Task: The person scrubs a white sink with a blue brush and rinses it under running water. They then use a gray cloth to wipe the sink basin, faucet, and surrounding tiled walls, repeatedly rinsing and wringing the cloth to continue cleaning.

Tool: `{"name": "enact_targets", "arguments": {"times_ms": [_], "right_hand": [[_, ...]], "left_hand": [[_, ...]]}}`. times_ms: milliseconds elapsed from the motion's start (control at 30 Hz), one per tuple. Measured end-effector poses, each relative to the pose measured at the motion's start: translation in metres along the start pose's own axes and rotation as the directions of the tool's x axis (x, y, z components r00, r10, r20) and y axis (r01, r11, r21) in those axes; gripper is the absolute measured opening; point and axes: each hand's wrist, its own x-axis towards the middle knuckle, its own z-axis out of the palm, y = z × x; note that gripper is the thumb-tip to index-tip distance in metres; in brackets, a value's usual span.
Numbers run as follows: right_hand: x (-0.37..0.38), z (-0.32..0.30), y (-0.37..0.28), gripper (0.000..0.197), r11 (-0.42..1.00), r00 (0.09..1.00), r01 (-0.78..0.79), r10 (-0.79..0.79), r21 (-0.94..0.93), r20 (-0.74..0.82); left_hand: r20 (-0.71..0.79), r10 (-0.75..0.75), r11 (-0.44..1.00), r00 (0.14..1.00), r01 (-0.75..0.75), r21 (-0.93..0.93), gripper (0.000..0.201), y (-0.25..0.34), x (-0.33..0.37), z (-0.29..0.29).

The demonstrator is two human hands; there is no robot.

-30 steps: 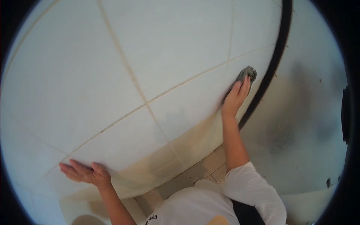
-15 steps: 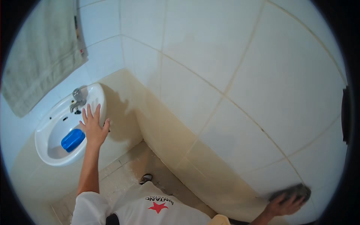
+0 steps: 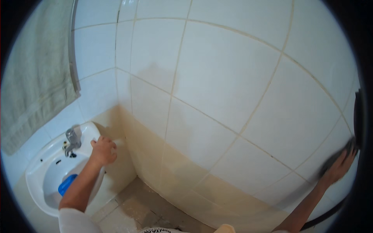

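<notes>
Out at the far right, my right hand is closed on a dark grey pad and presses it against the white tiled wall. Whether this pad is a sponge or a folded cloth does not show clearly. My left hand is by the right rim of the white washbasin; its fingers are bent but apart, with nothing visible in them. Contact with the rim cannot be made out. Inside the basin lies a blue object, box-like and partly hidden behind my left forearm. A grey tap stands at the basin's back edge.
A greyish towel hangs on the left wall above the basin. White tiles with beige lower tiles cover the wall ahead. A dark fixture sits at the right edge. Below is the tiled floor.
The view has tilted upward, so the basin sits lower. My right hand has moved up the wall with the pad. My left hand's spread fingers have bent, near the basin's rim.
</notes>
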Motion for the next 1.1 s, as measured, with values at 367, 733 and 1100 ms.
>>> {"name": "enact_targets", "arguments": {"times_ms": [367,733,1100], "right_hand": [[0.155,0.077,-0.098,0.049,0.908,0.926,-0.370,0.344,-0.198,-0.156],[0.159,0.096,-0.204,0.043,1.000,0.999,-0.005,0.006,0.002,-0.032],[0.172,0.097,-0.210,0.039,0.977,0.976,0.211,-0.212,-0.034,-0.052]], "left_hand": [[0.145,-0.047,0.996,0.988,0.034,0.087,0.024,0.014,-0.003,-0.012],[0.083,-0.021,0.998,0.996,0.015,0.068,0.024,-0.003,0.001,0.005],[-0.005,0.004,1.000,1.000,-0.004,0.017,0.022,-0.007,-0.001,0.007]]}}
